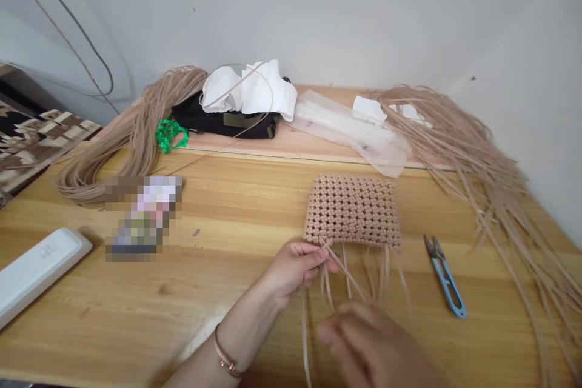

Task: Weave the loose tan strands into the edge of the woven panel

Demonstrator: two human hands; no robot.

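Note:
A small woven tan mat (352, 209) lies on the wooden table (236, 206), with loose strips (359, 273) hanging from its near edge. My left hand (295, 270), a bracelet on its wrist, pinches some of those strips at the mat's lower left corner. My right hand (368, 345) is close to the camera and blurred, just below the strip ends; its fingers look curled and a strip seems to run to them, but I cannot make out a grip.
Blue thread snips (445, 279) lie right of the mat. Bundles of tan strips lie at the right (491, 176) and back left (136, 127). A black bag (222, 121) with white tissue, a clear plastic sleeve (350, 130), green ribbon (169, 133) and a white case (36, 267) lie around.

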